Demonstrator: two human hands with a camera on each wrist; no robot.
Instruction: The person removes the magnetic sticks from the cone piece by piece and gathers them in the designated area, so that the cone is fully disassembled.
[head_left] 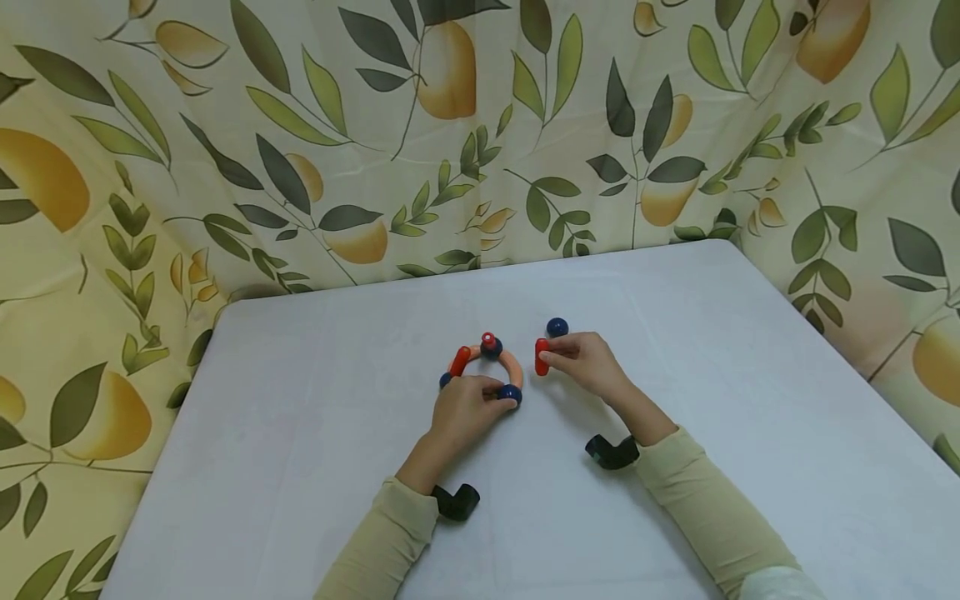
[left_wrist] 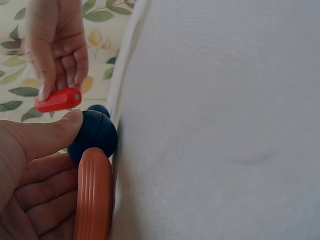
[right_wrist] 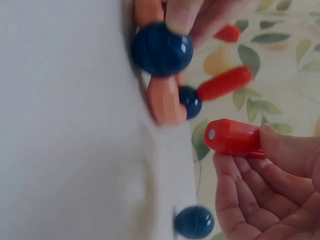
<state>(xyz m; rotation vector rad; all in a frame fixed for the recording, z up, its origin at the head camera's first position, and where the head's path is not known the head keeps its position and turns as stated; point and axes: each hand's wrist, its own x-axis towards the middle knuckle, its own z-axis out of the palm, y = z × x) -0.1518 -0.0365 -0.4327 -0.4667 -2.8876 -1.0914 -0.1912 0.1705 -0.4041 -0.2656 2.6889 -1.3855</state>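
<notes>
A ring of curved orange rods joined by dark blue balls lies on the white table. My left hand pinches one blue ball at the ring's near right side. Two red rods rise from the ring: one red rod at its left, another from the far ball. To the right of the ring, my right hand holds a loose red rod upright between thumb and fingers. A pale round spot shows on that rod's end in the right wrist view.
A separate blue ball sits on the table just beyond my right hand. Black wrist cameras are strapped at both sleeves. Behind the white table hangs a curtain printed with leaves and fruit.
</notes>
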